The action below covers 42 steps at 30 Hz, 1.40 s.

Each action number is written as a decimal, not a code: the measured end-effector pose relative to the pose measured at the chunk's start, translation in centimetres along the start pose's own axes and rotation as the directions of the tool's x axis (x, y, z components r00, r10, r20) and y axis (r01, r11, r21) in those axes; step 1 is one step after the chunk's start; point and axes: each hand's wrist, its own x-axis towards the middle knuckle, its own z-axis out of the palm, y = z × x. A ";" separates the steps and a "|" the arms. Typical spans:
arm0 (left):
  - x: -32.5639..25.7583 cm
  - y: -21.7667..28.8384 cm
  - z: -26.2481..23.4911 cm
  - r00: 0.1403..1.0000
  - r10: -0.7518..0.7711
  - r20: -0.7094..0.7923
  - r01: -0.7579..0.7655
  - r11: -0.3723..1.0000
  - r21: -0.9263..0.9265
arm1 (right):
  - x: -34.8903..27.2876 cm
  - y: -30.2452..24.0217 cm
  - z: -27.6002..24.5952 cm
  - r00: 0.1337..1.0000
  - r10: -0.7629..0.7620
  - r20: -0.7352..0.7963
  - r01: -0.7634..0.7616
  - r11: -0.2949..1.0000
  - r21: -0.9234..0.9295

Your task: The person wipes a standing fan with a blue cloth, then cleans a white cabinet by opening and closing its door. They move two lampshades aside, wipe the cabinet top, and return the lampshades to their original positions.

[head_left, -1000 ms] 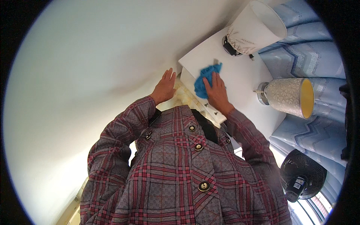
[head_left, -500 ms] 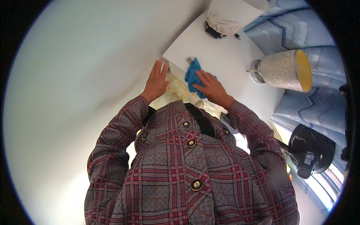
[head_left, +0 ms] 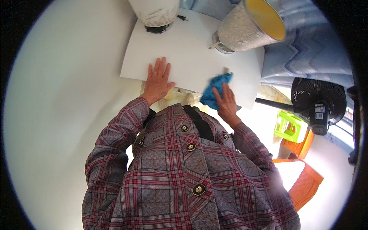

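Note:
My right hand [head_left: 228, 106] is on a crumpled blue cloth [head_left: 213, 92], its fingers over the cloth's right side. The cloth lies at the front edge of a white tabletop [head_left: 188, 63], toward the right, partly hanging past the edge. A small pale tag-like piece shows at the cloth's far end. My left hand [head_left: 157, 81] rests palm down near the tabletop's front left, fingers spread, with nothing in it.
Two lamps stand on the tabletop: a white-shaded one [head_left: 156, 11] at the back left, a patterned one [head_left: 245, 28] at the back right. A black plug [head_left: 182, 17] lies between them. Blue curtains [head_left: 306, 50], a black fan [head_left: 320, 103] and a green stool [head_left: 290, 126] are to the right.
My right hand has carried the cloth rightward along the front edge. My left hand has moved onto the tabletop from its left corner. The view has shifted right.

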 end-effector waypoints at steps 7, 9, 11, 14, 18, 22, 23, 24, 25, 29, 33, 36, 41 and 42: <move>2.0 2.2 -0.1 0.977 0.054 0.205 -0.050 0.998 -0.022 | -0.6 3.0 -0.8 0.997 0.054 -0.053 -0.051 0.998 0.048; 2.0 2.1 0.0 0.967 0.041 0.251 -0.039 0.999 -0.012 | -3.5 5.1 -1.2 0.981 0.190 -0.041 -0.190 0.982 0.008; 1.8 2.1 0.0 0.979 0.074 0.191 -0.069 0.997 -0.035 | -5.2 6.1 -1.0 0.954 0.298 -0.038 -0.299 0.953 -0.038; 1.9 2.3 0.2 0.980 0.075 0.183 -0.073 0.997 -0.017 | -4.7 5.4 -0.1 0.889 0.456 -0.037 -0.457 0.888 -0.041; 2.6 2.8 -0.4 0.977 0.063 0.205 -0.063 0.998 -0.009 | 0.0 3.8 0.4 0.995 0.091 -0.040 -0.092 0.995 -0.043; 4.5 3.1 -1.0 0.968 -0.013 0.251 0.013 1.000 0.003 | 3.5 6.1 -0.4 0.987 0.158 -0.042 -0.160 0.984 -0.073; 4.8 3.1 -1.0 0.970 -0.034 0.240 0.038 0.999 -0.012 | 3.8 7.4 -0.5 0.965 0.261 0.011 -0.258 0.960 -0.107; 5.1 3.2 -1.0 0.981 -0.039 0.192 0.046 0.998 -0.035 | 4.0 8.7 -0.8 0.937 0.350 -0.004 -0.348 0.930 -0.114; 5.2 3.2 -1.1 0.970 -0.052 0.236 0.057 0.998 -0.013 | 4.1 10.0 -1.0 0.906 0.423 -0.023 -0.423 0.900 -0.104; 5.3 3.5 -1.1 0.955 -0.067 0.288 0.060 0.998 0.034 | 5.0 13.2 -1.2 0.920 0.381 -0.091 -0.386 0.922 -0.041; 5.6 3.7 -1.1 0.920 -0.117 0.374 0.090 0.992 0.088 | 8.5 15.4 -0.8 0.972 0.208 -0.110 -0.220 0.969 -0.109; 5.8 3.8 -1.3 0.919 -0.117 0.376 0.095 0.992 0.079 | 11.6 18.4 -0.7 0.959 0.283 -0.034 -0.284 0.938 -0.201; 5.6 4.0 -1.2 0.930 -0.137 0.340 0.116 0.990 0.082 | 13.3 23.3 -1.8 0.875 0.483 -0.025 -0.483 0.869 -0.109; 5.5 4.0 -1.1 0.932 -0.146 0.333 0.126 0.989 0.082 | 12.8 23.2 -1.7 0.869 0.482 -0.108 -0.492 0.864 -0.103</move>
